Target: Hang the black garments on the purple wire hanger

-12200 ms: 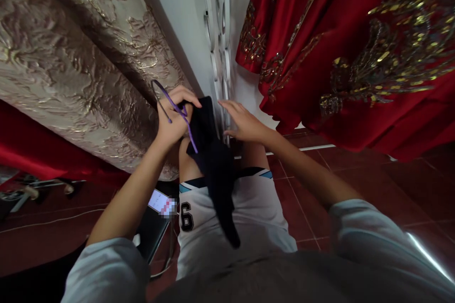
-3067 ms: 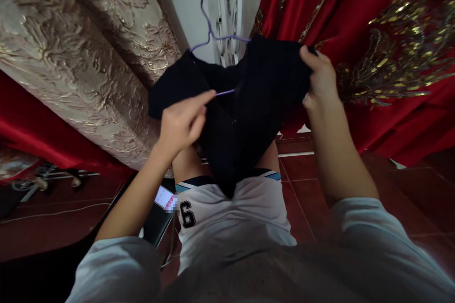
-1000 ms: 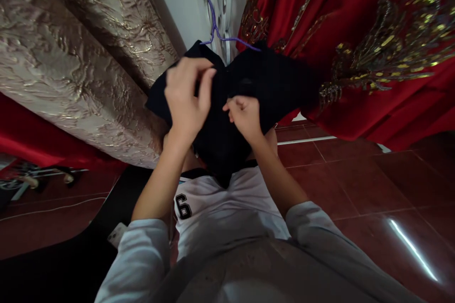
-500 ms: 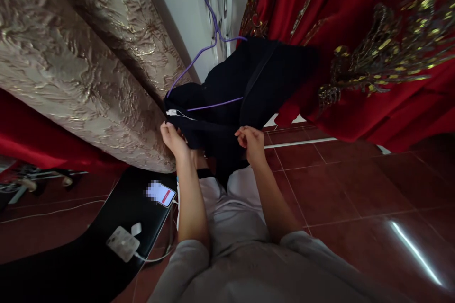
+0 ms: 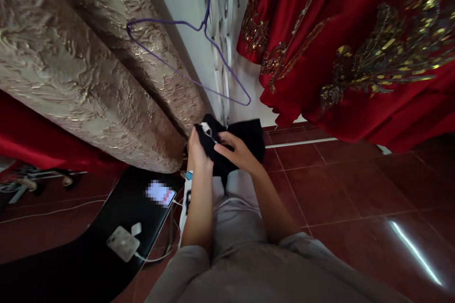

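Note:
A black garment (image 5: 245, 139) is bunched up in front of my knees. My left hand (image 5: 196, 149) grips its left side, near a small white label. My right hand (image 5: 237, 151) is closed on the cloth in the middle, fingers pointing left. Above them a bare purple wire hanger (image 5: 185, 57) hangs by its hook from the white metal grille (image 5: 223, 33) on the wall, apart from the garment and from both hands.
A beige and gold brocade curtain (image 5: 71, 57) hangs at left and a red dress with gold embroidery (image 5: 355, 47) at right. On a black seat (image 5: 81, 251) lie a lit phone (image 5: 160, 193) and a white power adapter (image 5: 122, 242) with cable. The floor is red tile (image 5: 337, 189).
The garment has come off the hanger and dropped into a bundle in both hands. The hanger, now bare, has swung left on the grille. My hands have moved closer together.

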The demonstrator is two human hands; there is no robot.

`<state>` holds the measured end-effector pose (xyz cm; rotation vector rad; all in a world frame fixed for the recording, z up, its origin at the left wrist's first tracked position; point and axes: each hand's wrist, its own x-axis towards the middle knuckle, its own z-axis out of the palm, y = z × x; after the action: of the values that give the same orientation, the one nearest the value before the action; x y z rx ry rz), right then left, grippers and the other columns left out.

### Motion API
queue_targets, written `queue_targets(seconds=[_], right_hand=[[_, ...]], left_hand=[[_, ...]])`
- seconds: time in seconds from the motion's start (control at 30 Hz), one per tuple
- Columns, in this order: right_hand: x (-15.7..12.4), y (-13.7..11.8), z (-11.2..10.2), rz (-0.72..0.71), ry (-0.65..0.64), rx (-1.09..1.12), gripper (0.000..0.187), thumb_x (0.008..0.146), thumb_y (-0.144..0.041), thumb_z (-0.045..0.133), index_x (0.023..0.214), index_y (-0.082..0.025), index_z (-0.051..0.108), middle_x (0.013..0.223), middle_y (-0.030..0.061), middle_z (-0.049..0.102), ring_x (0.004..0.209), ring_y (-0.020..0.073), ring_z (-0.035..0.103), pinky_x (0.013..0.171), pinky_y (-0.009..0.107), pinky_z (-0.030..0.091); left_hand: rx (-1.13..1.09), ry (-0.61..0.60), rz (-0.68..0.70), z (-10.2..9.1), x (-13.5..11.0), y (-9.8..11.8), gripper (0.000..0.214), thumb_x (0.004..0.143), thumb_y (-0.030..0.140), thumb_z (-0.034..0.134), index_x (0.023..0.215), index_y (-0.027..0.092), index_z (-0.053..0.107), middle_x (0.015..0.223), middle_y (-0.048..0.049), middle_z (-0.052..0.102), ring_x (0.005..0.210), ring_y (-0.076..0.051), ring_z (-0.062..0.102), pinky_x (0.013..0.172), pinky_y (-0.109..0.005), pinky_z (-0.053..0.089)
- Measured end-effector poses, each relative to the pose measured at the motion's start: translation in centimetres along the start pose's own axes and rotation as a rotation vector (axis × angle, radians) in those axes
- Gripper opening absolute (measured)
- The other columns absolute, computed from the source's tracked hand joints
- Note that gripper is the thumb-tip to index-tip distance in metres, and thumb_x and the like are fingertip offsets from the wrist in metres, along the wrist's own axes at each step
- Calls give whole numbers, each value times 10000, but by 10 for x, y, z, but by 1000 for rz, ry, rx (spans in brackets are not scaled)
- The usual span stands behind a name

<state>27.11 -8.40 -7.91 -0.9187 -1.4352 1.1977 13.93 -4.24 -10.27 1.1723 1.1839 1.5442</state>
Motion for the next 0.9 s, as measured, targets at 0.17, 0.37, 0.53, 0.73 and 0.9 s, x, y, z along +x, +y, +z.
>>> queue_targets(seconds=[0.17,0.37,0.53,0.73,0.9], right_hand=[[0,5,3,40,-161,163,640,769,-341,777,1355,-198,562,1381,87,636,1304,265,583,1119,394,467],[25,-46,-10,-79,-226,-134,237,808,-253,586,999,-186,710,964,33,718,968,230,669,921,370,553],[88,-67,-43,-365,22,-367,272,803,-127,514,976,-196,712,1009,32,720,1053,221,660,1020,381,515],[126,-20,-71,-258,114,-478,126,822,-136,509,776,-212,599,789,16,625,880,210,641,908,379,537],[105,-29,-101,-310,206,-563,278,842,-224,585,609,-218,431,605,-22,409,626,150,451,653,318,458]], left_hand=[[85,-15,369,3,-6,38,320,922,520,709,958,204,677,1038,-56,696,1023,-199,672,947,-316,543],[341,-581,234,-44,3,30,725,1036,698,136,1139,206,658,1038,-112,719,1107,-252,670,1002,-396,539],[805,-957,208,-90,12,12,451,969,582,571,825,169,681,783,-90,700,812,-256,678,866,-372,549],[1355,-876,172,-155,66,22,352,1016,438,420,1064,182,657,965,-129,726,910,-286,698,833,-371,527],[1238,-593,501,-176,119,68,315,995,412,400,816,195,541,908,-95,630,891,-255,619,870,-409,528]])
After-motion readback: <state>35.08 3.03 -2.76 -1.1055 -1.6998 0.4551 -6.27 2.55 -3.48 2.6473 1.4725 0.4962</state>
